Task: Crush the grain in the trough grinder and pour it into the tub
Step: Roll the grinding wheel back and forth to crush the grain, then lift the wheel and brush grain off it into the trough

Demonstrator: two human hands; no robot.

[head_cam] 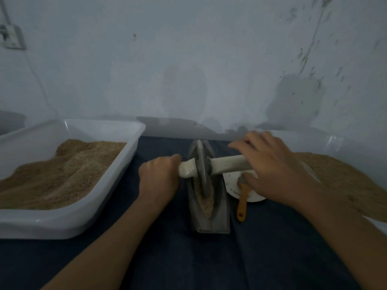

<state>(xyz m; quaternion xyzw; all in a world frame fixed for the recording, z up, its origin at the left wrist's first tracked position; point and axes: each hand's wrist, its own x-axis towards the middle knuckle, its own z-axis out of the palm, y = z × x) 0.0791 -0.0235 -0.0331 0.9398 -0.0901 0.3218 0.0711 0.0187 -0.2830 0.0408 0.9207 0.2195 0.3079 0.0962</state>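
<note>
A grey boat-shaped trough grinder stands in the middle on a dark cloth, with crushed brown grain lying in its groove. A grey wheel stands upright in the groove on a pale wooden axle. My left hand grips the axle's left end. My right hand lies over the right end, fingers curled over it. A white tub at the left holds a heap of brown ground grain.
A small white dish with a wooden-handled brush sits just right of the trough, partly under my right hand. Another white tub with brown grain is at the right. A stained wall rises close behind.
</note>
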